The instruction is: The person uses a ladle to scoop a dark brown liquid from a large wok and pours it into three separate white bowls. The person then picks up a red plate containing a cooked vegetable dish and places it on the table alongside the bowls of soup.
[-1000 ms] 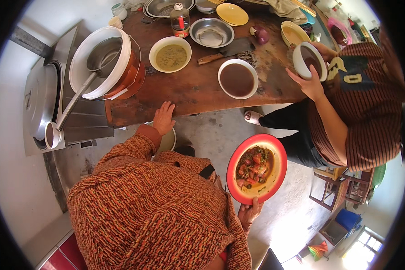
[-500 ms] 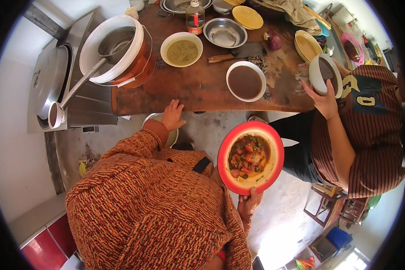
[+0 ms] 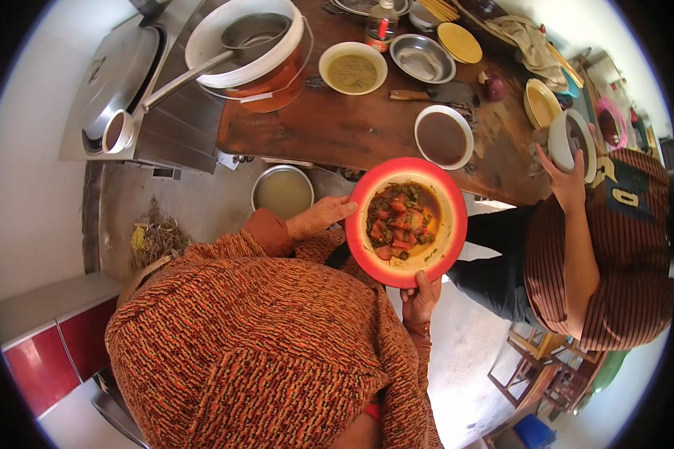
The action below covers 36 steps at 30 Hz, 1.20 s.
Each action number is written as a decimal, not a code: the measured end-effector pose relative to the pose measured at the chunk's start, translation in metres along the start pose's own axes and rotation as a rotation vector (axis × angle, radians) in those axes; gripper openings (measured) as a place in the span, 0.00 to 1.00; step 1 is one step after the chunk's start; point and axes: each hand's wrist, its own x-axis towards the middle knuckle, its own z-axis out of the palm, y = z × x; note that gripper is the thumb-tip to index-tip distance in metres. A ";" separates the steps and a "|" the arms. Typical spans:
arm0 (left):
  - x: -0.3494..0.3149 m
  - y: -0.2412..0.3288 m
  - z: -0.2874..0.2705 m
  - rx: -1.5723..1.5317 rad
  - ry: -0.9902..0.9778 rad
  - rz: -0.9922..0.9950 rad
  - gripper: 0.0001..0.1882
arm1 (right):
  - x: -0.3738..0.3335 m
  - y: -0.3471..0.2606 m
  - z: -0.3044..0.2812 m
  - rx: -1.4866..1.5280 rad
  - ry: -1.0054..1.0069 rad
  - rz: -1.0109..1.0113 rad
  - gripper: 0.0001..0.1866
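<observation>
A red-rimmed plate (image 3: 361,262) holds chopped tomato pieces with dark green bits in sauce (image 3: 404,224). My right hand (image 3: 421,293) grips its near rim, thumb on top and fingers underneath. At the left rim is my left hand (image 3: 318,217), its thumb side against the edge and its other fingers partly hidden by the plate. The plate is held in front of the wooden table, tipped so its contents face up toward me. Below and left of it, on the floor, stands a metal basin (image 3: 282,170) of cloudy liquid.
On the wooden table (image 3: 307,131) stand a bucket (image 3: 273,78) with a ladle, a bowl of greenish soup (image 3: 353,72), a bowl of brown liquid (image 3: 442,138) and a cleaver (image 3: 453,93). At right, another person (image 3: 599,247) holds a white bowl (image 3: 569,142).
My left hand has come from near the table edge to the plate's left rim. The plate has moved up and slightly left in view. The metal basin shows more fully.
</observation>
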 end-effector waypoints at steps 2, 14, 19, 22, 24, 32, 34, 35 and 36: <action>-0.011 -0.009 -0.006 -0.083 0.006 -0.046 0.24 | 0.009 0.008 -0.001 -0.015 -0.037 0.077 0.21; -0.046 -0.023 -0.056 -0.346 0.360 -0.046 0.23 | 0.070 0.047 0.037 -0.064 -0.298 0.280 0.19; -0.044 -0.063 -0.086 -0.482 0.478 0.007 0.24 | 0.085 0.062 0.051 -0.177 -0.223 0.356 0.25; -0.036 -0.072 -0.107 -0.527 0.492 -0.046 0.25 | 0.107 0.072 0.040 -0.234 -0.205 0.408 0.29; -0.027 -0.093 -0.121 -0.488 0.517 -0.122 0.21 | 0.111 0.078 0.046 -0.270 -0.226 0.463 0.29; -0.026 -0.115 -0.119 -0.516 0.561 -0.100 0.15 | 0.121 0.115 0.048 -0.341 -0.180 0.439 0.24; -0.034 -0.098 -0.124 -0.496 0.414 -0.187 0.24 | 0.121 0.119 0.056 -0.301 -0.172 0.375 0.22; -0.035 -0.089 -0.120 -0.511 0.443 -0.163 0.24 | 0.126 0.123 0.058 -0.287 -0.185 0.352 0.21; -0.038 -0.080 -0.114 -0.529 0.467 -0.146 0.24 | 0.127 0.125 0.056 -0.260 -0.198 0.354 0.21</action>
